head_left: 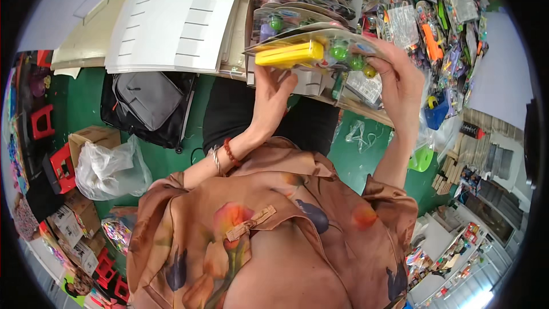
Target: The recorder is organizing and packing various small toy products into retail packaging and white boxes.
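A carded toy pack (291,54) with a yellow block-shaped piece and green balls under clear plastic is tilted up at the near end of a row of similar packs (294,0). My right hand (400,77) grips its right end, thumb near the green and yellow balls and fingers wrapped over the back. My left hand (269,97) holds the pack's lower left edge from beneath. Its thumb stands apart from the pack, and the other fingertips are hidden behind the yellow piece. A box edge (250,68) shows below the row, beside my left hand.
Left of the packs lies a stack of white sheets with short black lines (171,20). Loose colourful toys (429,23) are heaped on the right of the table. Beneath the table's left part stands a dark grey bag (148,103). A white plastic bag (108,171) sits on the green floor.
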{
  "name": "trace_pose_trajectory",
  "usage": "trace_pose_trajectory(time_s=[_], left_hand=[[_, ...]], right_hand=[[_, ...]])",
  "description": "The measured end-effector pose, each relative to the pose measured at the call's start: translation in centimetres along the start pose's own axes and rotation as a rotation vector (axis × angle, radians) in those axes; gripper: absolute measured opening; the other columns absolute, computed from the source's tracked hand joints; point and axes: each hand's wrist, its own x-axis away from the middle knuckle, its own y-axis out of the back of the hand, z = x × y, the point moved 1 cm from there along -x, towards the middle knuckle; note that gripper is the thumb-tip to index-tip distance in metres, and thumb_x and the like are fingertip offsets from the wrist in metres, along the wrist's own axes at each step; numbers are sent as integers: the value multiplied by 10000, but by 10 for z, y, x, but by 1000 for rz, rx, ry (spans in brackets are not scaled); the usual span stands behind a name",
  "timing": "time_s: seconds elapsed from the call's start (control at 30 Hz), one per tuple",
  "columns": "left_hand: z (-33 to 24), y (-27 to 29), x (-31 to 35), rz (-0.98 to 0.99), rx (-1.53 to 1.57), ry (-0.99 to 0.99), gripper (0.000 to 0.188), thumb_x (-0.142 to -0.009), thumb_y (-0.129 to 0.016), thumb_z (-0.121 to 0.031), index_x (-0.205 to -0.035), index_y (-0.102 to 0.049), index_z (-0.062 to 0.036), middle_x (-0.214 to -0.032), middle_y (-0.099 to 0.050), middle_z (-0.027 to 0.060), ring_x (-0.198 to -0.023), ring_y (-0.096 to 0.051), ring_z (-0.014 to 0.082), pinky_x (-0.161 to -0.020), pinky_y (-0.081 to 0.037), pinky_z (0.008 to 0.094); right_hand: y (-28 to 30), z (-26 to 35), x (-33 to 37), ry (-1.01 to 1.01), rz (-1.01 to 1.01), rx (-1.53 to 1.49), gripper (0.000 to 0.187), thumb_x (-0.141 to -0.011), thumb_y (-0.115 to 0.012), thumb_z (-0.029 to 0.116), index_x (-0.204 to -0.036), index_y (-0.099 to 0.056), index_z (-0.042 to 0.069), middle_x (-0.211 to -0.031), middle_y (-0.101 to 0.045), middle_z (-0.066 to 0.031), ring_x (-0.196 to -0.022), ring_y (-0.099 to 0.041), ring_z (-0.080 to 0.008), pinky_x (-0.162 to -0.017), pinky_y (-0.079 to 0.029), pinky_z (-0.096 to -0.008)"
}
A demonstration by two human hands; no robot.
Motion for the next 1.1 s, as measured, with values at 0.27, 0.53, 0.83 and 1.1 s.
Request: trace_pose_trajectory(time_s=[0.27, 0.53, 0.83, 1.1], left_hand=[[40, 7, -22, -182, -103, 104, 364, -844, -529, 33, -1177, -407, -52, -1098, -517, 37, -1013, -501, 129, -898, -394, 261], [32, 11, -20, -111, 70, 323, 456, -848, -475, 47, -1270, -351, -70, -1204, -452, 57, -1071, -499, 163, -952, -410, 291], [19, 5, -17, -272, 333, 399, 473, -896, -415, -11, -1346, -297, -97, -1296, -418, 67, -1176, -456, 215, -1007, -377, 374], [24, 3, -13, -356, 388, 416, 315, -975, -370, -216, -1269, -325, -113, -1253, -463, 31, -1165, -469, 168, -1014, -342, 390]], right_hand=[[-23, 6, -6, -25, 128, 72, 372, -769, -474, -123, -1076, -573, 62, -1002, -641, -131, -879, -633, -295, -723, -529, -344], [-17, 14, -21, -59, 209, 192, 375, -771, -488, -110, -1091, -561, 72, -956, -629, -137, -829, -647, -286, -695, -522, -346], [-31, -6, -5, -99, 94, 126, 347, -791, -487, -118, -1089, -570, 40, -974, -623, -164, -834, -638, -303, -710, -518, -349], [-25, -18, 9, -111, 73, 135, 351, -758, -493, -149, -1050, -585, 22, -972, -619, -171, -851, -618, -335, -745, -502, -353]])
